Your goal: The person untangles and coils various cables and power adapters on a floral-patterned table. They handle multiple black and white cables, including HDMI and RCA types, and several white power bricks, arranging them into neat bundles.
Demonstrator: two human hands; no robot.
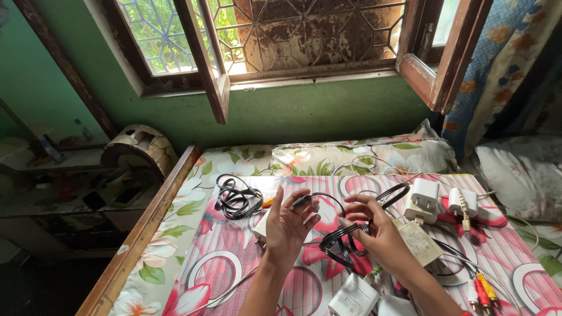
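Note:
My left hand [288, 225] is raised over the bed, its fingertips pinching the plug end of a thin black cable [325, 199]. That cable arcs right to a black coil [342, 246], which my right hand [374, 228] grips by its loops. Beneath my right wrist lies a cream power adapter [420, 241]. A second bundle of black cable [236, 198] rests on the bed to the left of my left hand.
White chargers [424, 199] [463, 202] lie on the pink patterned cloth [234, 257], with red, yellow and white plug leads [481, 289] and white adapters [353, 297] near me. A wooden bed rail [140, 234] runs along the left. Pillows [363, 155] sit under the open window [304, 35].

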